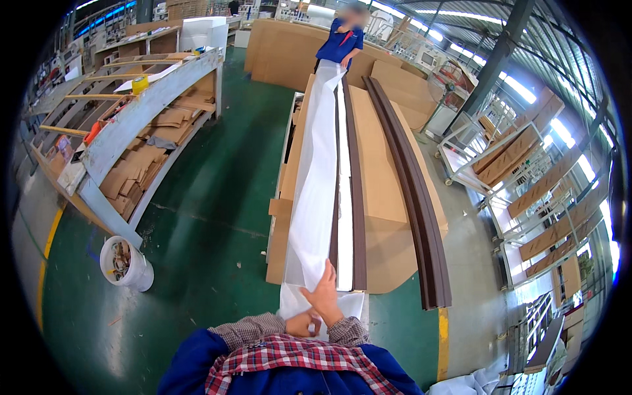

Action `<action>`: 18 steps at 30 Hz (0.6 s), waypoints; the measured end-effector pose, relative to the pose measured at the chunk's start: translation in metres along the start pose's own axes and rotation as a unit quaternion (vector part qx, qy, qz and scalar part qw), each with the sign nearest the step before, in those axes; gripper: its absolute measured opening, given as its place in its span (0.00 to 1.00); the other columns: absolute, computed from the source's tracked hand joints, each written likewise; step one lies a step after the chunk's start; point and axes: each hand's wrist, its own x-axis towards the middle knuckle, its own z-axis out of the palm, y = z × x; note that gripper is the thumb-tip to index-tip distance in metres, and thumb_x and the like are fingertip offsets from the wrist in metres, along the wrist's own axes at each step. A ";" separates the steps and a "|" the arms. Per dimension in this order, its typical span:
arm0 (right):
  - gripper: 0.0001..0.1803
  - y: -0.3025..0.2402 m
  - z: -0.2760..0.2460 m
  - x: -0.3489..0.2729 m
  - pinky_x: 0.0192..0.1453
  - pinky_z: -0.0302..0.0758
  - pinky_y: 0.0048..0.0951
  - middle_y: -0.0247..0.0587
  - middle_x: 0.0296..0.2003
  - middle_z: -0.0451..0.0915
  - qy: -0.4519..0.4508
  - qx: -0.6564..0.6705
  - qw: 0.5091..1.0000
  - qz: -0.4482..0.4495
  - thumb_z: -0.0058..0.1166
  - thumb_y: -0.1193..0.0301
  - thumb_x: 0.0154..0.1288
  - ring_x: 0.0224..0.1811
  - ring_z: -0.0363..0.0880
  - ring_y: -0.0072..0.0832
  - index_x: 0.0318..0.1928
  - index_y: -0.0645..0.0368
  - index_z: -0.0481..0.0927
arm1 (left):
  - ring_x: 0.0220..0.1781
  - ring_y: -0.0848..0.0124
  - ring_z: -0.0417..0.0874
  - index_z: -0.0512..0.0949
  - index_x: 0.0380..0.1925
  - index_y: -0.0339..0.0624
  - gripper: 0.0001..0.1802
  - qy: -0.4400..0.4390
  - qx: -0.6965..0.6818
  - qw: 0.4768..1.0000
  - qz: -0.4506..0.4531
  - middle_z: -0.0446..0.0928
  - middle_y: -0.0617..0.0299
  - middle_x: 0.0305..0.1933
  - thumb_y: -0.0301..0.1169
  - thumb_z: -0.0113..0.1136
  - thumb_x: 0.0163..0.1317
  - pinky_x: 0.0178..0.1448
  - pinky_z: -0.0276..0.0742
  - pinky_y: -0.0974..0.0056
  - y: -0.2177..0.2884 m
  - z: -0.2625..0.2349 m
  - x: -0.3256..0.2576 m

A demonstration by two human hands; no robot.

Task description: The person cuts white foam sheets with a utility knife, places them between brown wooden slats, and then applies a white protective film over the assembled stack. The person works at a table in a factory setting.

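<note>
A long white foam sheet [313, 210] stretches away from me over a cardboard-covered bench. Beside it lies a long dark brown profile [357, 217] with a white strip [345, 224] along it; the sheet covers part of its left side. My right hand [322, 293] rests at the near end of the sheet, thumb and fingers apart, fingertips by the profile's left edge. Lower and to the left, my left hand [302, 324] has its fingers curled at the sheet's near end. A co-worker's hand [345, 62] touches the far end of the sheet.
More brown profiles [415, 210] lie along the bench's right side, jutting past its near end. At left stand a wooden rack table [155, 99] holding cardboard scraps and a white bucket [135, 273]. Carts [471, 158] with cartons line the right. Large cardboard sheets [283, 56] stand behind.
</note>
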 end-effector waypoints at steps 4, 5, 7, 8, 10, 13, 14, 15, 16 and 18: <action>0.21 0.087 0.000 -0.018 0.38 0.73 0.36 0.44 0.32 0.78 0.026 -0.015 0.994 0.103 0.58 0.70 0.52 0.33 0.77 0.42 0.48 0.62 0.70 | 0.49 0.63 0.73 0.75 0.25 0.40 0.07 -0.092 -0.184 0.976 -0.075 0.72 0.53 0.47 0.27 0.64 0.48 0.52 0.71 0.62 0.012 0.008 -0.005; 0.17 0.103 -0.004 -0.023 0.36 0.72 0.33 0.41 0.30 0.78 0.030 0.126 0.980 0.150 0.55 0.72 0.53 0.31 0.76 0.38 0.44 0.61 0.72 | 0.50 0.64 0.73 0.75 0.26 0.40 0.07 -0.085 -0.223 0.965 -0.108 0.72 0.54 0.47 0.27 0.64 0.50 0.53 0.71 0.63 0.018 0.004 -0.006; 0.08 0.128 -0.012 -0.038 0.30 0.69 0.28 0.36 0.25 0.77 0.041 0.397 0.885 0.241 0.51 0.75 0.55 0.26 0.74 0.31 0.38 0.58 0.74 | 0.52 0.66 0.72 0.75 0.27 0.39 0.06 -0.077 -0.301 0.934 -0.175 0.72 0.55 0.47 0.27 0.63 0.52 0.55 0.70 0.63 0.029 -0.006 -0.007; 0.08 0.137 -0.010 -0.043 0.30 0.69 0.26 0.35 0.26 0.77 0.033 0.452 0.850 0.268 0.50 0.74 0.56 0.26 0.73 0.29 0.38 0.57 0.74 | 0.48 0.69 0.74 0.74 0.30 0.38 0.11 -0.058 -0.257 0.949 -0.170 0.70 0.53 0.49 0.30 0.65 0.52 0.48 0.75 0.65 0.023 -0.003 -0.008; 0.06 0.147 -0.009 -0.052 0.30 0.67 0.22 0.34 0.27 0.76 0.022 0.555 0.768 0.318 0.47 0.73 0.58 0.25 0.71 0.24 0.38 0.55 0.73 | 0.44 0.69 0.76 0.72 0.34 0.36 0.17 0.042 -0.210 0.933 -0.290 0.67 0.51 0.51 0.34 0.67 0.50 0.40 0.78 0.66 0.029 0.003 -0.006; 0.07 0.147 -0.006 -0.058 0.33 0.68 0.25 0.34 0.28 0.76 0.044 0.633 0.653 0.412 0.47 0.66 0.60 0.30 0.72 0.24 0.36 0.55 0.72 | 0.34 0.69 0.79 0.66 0.49 0.34 0.34 0.155 -0.244 0.892 -0.348 0.63 0.45 0.55 0.41 0.70 0.47 0.25 0.78 0.69 0.038 0.000 -0.001; 0.14 0.145 -0.008 -0.062 0.36 0.69 0.27 0.37 0.33 0.75 0.052 0.561 0.719 0.407 0.46 0.58 0.62 0.33 0.72 0.25 0.39 0.55 0.71 | 0.34 0.69 0.79 0.64 0.51 0.34 0.36 0.148 -0.251 0.893 -0.343 0.63 0.46 0.55 0.41 0.70 0.47 0.24 0.77 0.70 0.039 0.000 -0.001; 0.16 0.135 -0.014 -0.061 0.36 0.69 0.27 0.37 0.35 0.75 0.075 0.527 0.749 0.395 0.46 0.56 0.62 0.34 0.72 0.25 0.40 0.55 0.71 | 0.34 0.69 0.80 0.63 0.54 0.34 0.39 0.142 -0.258 0.894 -0.337 0.64 0.46 0.55 0.41 0.70 0.47 0.23 0.77 0.70 0.040 -0.001 0.000; 0.18 0.121 -0.025 -0.055 0.36 0.69 0.26 0.37 0.37 0.75 0.097 0.491 0.777 0.382 0.45 0.53 0.62 0.35 0.72 0.25 0.41 0.55 0.70 | 0.40 0.64 0.79 0.65 0.55 0.34 0.37 0.082 -0.268 0.885 -0.372 0.67 0.49 0.55 0.42 0.68 0.48 0.33 0.79 0.66 0.040 0.002 0.001; 0.29 0.094 -0.048 -0.042 0.40 0.70 0.29 0.45 0.49 0.70 0.101 0.426 0.837 0.327 0.50 0.51 0.61 0.39 0.73 0.29 0.53 0.59 0.64 | 0.42 0.64 0.78 0.68 0.53 0.37 0.35 -0.052 -0.074 0.958 -0.271 0.72 0.51 0.50 0.46 0.67 0.48 0.39 0.76 0.63 0.007 0.019 -0.003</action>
